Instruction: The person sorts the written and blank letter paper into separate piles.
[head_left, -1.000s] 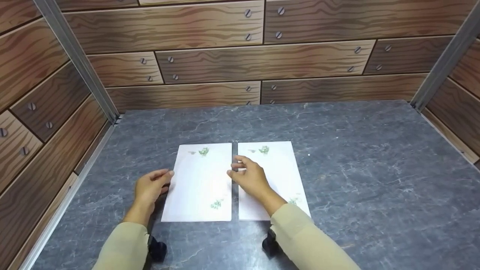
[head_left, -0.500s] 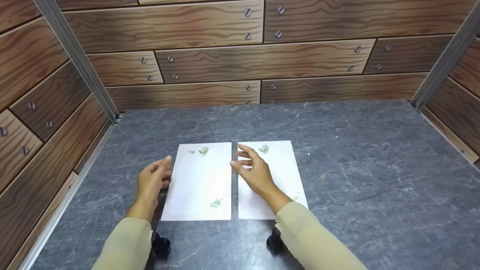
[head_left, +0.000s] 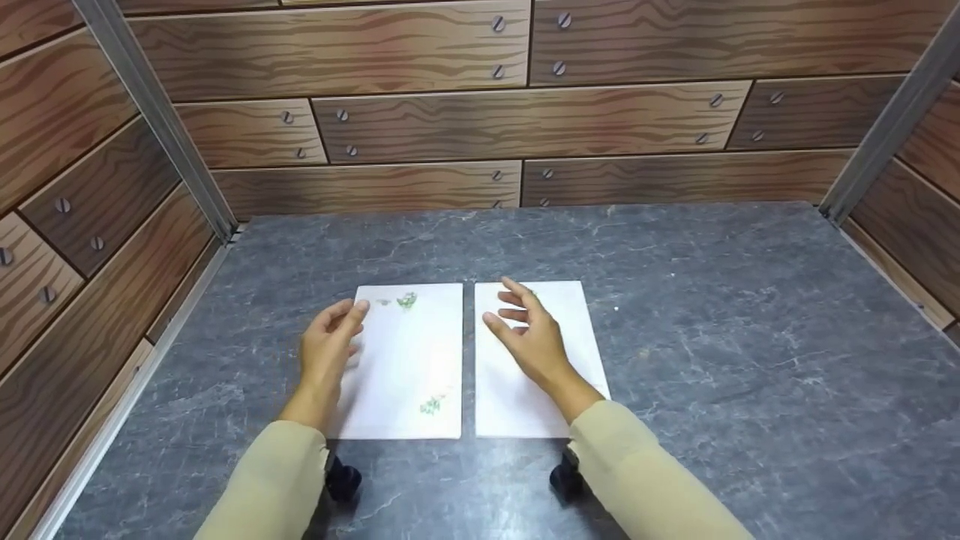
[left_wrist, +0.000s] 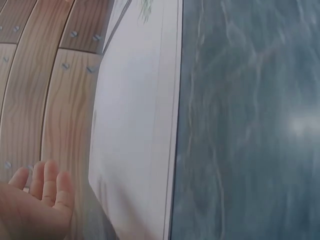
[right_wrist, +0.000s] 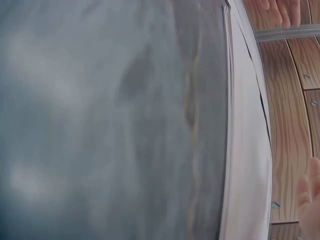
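Note:
Two white rectangular paper pieces with green plant prints lie side by side, a narrow gap between them. My left hand (head_left: 328,352) hovers over the left edge of the left paper (head_left: 416,360), fingers loosely bent and holding nothing. Over the right paper (head_left: 506,405) is my right hand (head_left: 536,337), fingers spread and slightly bent, also with nothing in them. It hides most of that paper's upper print, and its forearm covers the lower right corner. Layered edges show on the near paper (right_wrist: 250,175) in the right wrist view.
A dark grey marbled tabletop (head_left: 750,337) lies under the papers. Wood-plank-patterned walls (head_left: 420,127) enclose it at the back and sides, with grey metal posts (head_left: 161,127) in the back corners. Black wrist devices (head_left: 343,480) hang below both sleeves.
Both hands have moved right and farther from the body. The left hand has come from beside the left paper to over its edge; the right has left the gap. The papers stay put.

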